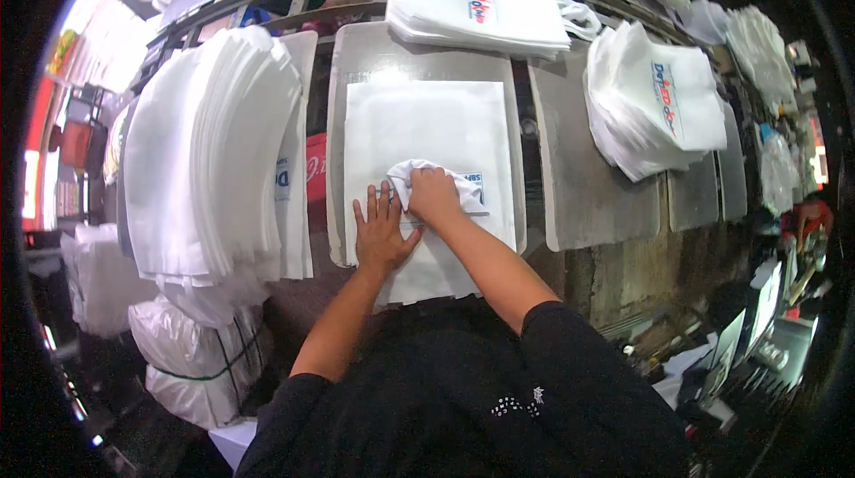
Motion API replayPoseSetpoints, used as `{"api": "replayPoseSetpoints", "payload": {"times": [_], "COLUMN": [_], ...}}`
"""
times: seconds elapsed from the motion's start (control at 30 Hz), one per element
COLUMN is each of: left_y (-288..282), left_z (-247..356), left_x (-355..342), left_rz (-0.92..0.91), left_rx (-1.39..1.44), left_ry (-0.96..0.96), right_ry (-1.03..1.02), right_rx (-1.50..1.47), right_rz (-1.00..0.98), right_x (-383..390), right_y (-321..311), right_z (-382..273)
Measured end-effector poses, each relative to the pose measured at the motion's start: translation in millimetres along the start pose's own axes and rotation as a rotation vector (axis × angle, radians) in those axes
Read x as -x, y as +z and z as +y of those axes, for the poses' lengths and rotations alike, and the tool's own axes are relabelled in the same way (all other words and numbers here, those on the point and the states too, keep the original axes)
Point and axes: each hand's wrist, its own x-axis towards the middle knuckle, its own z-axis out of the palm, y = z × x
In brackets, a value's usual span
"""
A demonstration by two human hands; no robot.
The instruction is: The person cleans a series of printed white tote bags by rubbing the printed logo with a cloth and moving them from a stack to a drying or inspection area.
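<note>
The right hand [434, 197] is closed in a fist-like grip on a bunched white cloth [403, 173], pressing it down onto a flat white fabric sheet [427, 117]. Just to its left, the left hand [383, 233] lies palm down on the same sheet, fingers spread and grasping nothing, its fingertips close to the cloth's edge. Part of a blue print [476, 182] shows on the sheet immediately right of the right hand. Beneath the sheet, and reaching beyond both hands, is a gray board [361, 55]. Left of the left hand, past a red panel [316, 160] with white lettering, stands a tall fanned stack of white fabric sheets [214, 157]. Nearer the person and farther left, a plastic-wrapped bundle [191, 362] is tied with dark cord. Ahead of the hands, a stack of printed white fabric pieces [436, 6] overlaps the far end of the board. Right of and ahead of the right hand, a looser printed pile [632, 113] rests on a second gray board [592, 193].
</note>
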Motion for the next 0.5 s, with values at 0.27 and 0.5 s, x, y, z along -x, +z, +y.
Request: {"api": "replayPoseSetpoints", "payload": {"times": [0.27,0.5], "left_y": [-1.4,24.4], "left_z": [12.7,-1.5], "left_x": [-6.0,4.1], "left_rz": [-0.051,-0.009], "left_rx": [-0.130,-0.280], "left_ry": [-0.021,0.080], "right_ry": [0.108,0.401], "right_rx": [-0.341,-0.806], "right_rz": [0.138,0.745], "right_x": [44.1,161.0], "right_y": [36.0,7.8], "right_z": [22.5,122.0]}}
